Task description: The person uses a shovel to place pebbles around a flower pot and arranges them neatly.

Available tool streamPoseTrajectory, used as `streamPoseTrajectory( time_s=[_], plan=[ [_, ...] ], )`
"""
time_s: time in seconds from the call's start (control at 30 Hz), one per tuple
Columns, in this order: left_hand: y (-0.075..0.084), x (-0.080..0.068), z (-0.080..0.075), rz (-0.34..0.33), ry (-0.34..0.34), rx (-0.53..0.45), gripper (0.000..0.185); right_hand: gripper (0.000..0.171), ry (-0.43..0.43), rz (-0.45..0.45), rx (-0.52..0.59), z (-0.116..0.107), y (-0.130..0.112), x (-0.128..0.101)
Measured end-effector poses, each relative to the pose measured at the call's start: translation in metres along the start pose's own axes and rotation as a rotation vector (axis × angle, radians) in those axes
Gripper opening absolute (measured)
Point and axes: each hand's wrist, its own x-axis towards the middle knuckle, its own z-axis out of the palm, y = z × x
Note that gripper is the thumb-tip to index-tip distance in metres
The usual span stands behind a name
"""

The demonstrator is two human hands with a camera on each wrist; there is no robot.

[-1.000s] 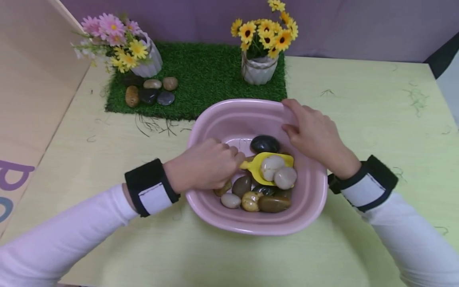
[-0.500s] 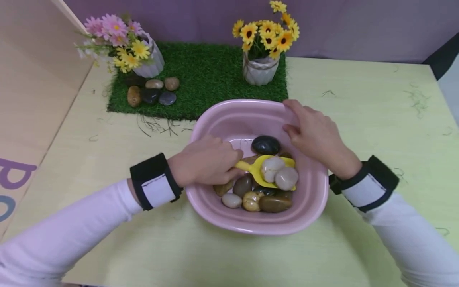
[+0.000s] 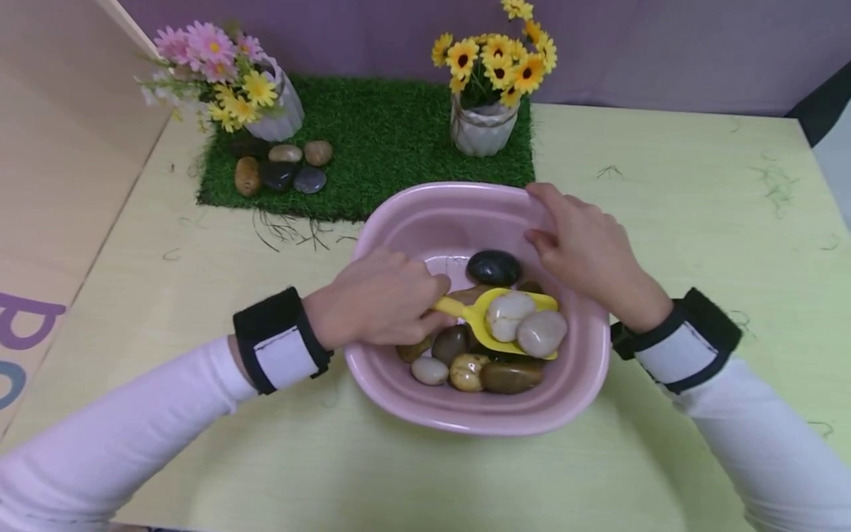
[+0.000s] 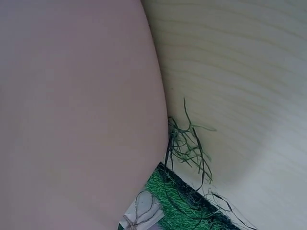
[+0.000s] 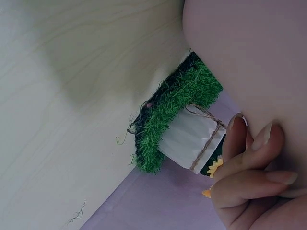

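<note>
In the head view my left hand (image 3: pixel 379 299) grips the handle of a yellow scoop (image 3: pixel 468 314) inside a pink basin (image 3: pixel 465 425). Two pale stones lie on the scoop's blade, one a whitish stone (image 3: pixel 509 315), the other a greyish stone (image 3: pixel 541 333). My right hand (image 3: pixel 588 255) holds the basin's upper right rim, thumb on the inner side. Curled fingers (image 5: pixel 249 191) of that hand show in the right wrist view. Under and around the scoop are several stones, including a black stone (image 3: pixel 493 267) and a brown stone (image 3: pixel 511 377). The left wrist view shows mostly blurred skin.
Behind the basin lies a green turf mat (image 3: pixel 379 133). On it stand a white pot of yellow flowers (image 3: pixel 484 131), a pot of pink and yellow flowers (image 3: pixel 282 111) and several stones (image 3: pixel 279 175). Loose grass strands (image 3: pixel 292 230) lie on the pale table (image 3: pixel 698 199).
The scoop with its two pale stones has shifted slightly right and looks closer to the camera. My left hand's grip on the handle has turned a little. The right hand and basin hold nearly still.
</note>
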Motion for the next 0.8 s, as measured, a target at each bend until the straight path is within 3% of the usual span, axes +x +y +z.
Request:
streamPoseTrajectory(
  time_s=[0.23,0.47,0.8],
  plan=[
    [-0.0001,-0.0009,-0.0010,0.014,0.030,-0.020,0.032,0.052,0.006,-0.004,-0.004,-0.0010,0.0003,-0.0011],
    [-0.0008,-0.0037,-0.0025,0.038,0.113,-0.078,0.030,0.051,-0.005,-0.030,-0.016,-0.0013,0.0002,-0.0016],
    [-0.0031,-0.0077,-0.0080,0.062,0.139,-0.047,0.031,0.050,-0.003,-0.033,-0.021,-0.0014,0.0006,-0.0010]
  ],
)
